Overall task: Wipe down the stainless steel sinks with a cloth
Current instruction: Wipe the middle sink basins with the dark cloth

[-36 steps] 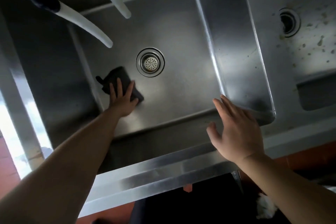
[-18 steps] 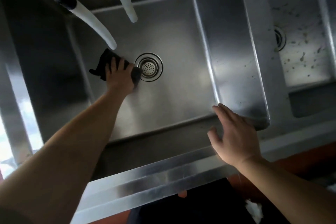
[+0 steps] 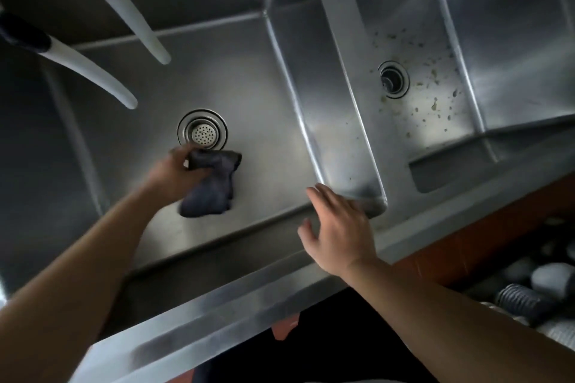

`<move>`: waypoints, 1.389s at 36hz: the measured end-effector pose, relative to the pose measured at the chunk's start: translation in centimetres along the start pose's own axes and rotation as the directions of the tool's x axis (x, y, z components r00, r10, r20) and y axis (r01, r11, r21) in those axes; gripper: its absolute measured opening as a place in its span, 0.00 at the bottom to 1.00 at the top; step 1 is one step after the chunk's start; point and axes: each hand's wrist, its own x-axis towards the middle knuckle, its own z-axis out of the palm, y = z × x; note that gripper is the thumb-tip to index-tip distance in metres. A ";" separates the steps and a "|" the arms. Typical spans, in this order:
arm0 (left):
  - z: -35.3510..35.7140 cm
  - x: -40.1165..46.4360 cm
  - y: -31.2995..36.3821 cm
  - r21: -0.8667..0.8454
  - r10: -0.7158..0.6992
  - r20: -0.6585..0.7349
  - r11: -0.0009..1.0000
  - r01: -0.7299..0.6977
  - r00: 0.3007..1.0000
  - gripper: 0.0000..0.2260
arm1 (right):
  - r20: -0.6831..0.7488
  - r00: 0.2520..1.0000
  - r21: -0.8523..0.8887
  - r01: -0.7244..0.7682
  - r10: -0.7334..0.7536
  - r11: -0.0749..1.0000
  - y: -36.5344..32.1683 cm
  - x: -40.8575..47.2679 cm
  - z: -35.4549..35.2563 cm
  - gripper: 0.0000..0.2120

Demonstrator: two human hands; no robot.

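The left hand (image 3: pixel 174 172) gripped the cloth (image 3: pixel 211 186), bunched, just below the drain (image 3: pixel 202 133) in the left sink (image 3: pixel 249 87). The right hand (image 3: pixel 339 227) hovered near the divider (image 3: pixel 351 102), fingers loosely spread. The right sink (image 3: pixel 435 121) looked speckled and apparently unwiped.

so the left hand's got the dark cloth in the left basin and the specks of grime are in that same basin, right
Not quite. The head view shows the left hand holding the dark cloth in the left basin, but the specks of grime lie in the right basin.
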 end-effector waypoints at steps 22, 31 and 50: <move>12.2 -17.8 22.3 -0.864 -0.472 -0.372 0.491 -0.112 0.800 0.04 | -0.013 0.896 0.513 0.387 -0.444 0.766 5.1 -0.9 -6.8 0.43; 20.3 -16.8 28.6 -0.906 -0.316 -0.069 0.418 0.074 0.946 0.07 | -0.137 0.837 0.364 0.540 -0.530 0.759 16.7 0.1 -14.4 0.39; 23.6 -17.3 16.2 0.394 -0.390 -0.321 0.774 0.496 0.863 0.26 | 0.183 0.927 -0.079 0.345 -0.327 0.935 20.0 0.9 -5.5 0.31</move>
